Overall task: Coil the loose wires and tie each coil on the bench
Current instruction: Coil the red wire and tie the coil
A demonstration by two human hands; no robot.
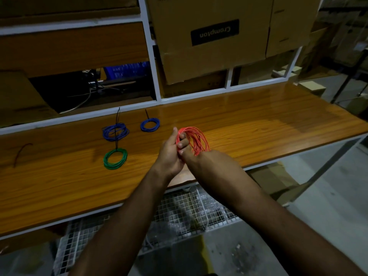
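A red wire coil (pixel 196 139) is held upright above the wooden bench (pixel 258 124), near its front edge. My left hand (pixel 169 154) grips the coil's left side, fingers curled round the strands. My right hand (pixel 186 154) meets it from the right, thumb and fingers pinching the same bundle; most of that hand is hidden behind its wrist. On the bench to the left lie a green coil (pixel 115 158), a larger blue coil (pixel 115 132) and a smaller blue coil (pixel 150 124), each with a black tie sticking out.
A short dark wire piece (pixel 21 154) lies at the bench's far left. Cardboard boxes (pixel 211 36) fill the white shelving behind. A wire-mesh rack (pixel 179 212) sits under the bench. Bare floor lies to the right.
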